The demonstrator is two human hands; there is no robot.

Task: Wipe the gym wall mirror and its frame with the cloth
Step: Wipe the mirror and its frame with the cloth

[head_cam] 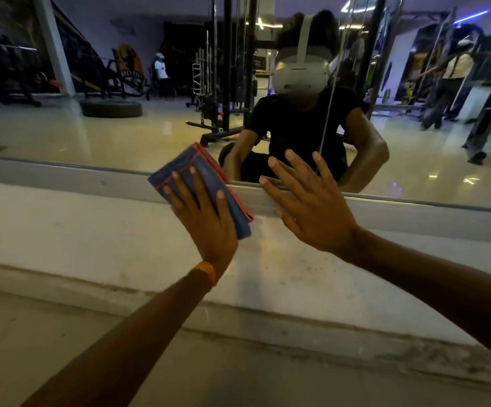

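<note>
The wall mirror (91,127) fills the upper half of the view, with its metal bottom frame (62,167) running across just under the glass. My left hand (206,221) presses a folded blue cloth (206,171) with an orange-red hem flat against the frame and the mirror's lower edge, fingers straight on top of it. My right hand (312,204) lies flat with spread fingers to the right of the cloth, fingertips on the glass and palm over the frame. An orange band sits on my left wrist.
Below the frame runs a pale wall strip (62,230), then a worn ledge and the floor (62,348). The glass reflects gym machines, a tyre, other people and a crouching person.
</note>
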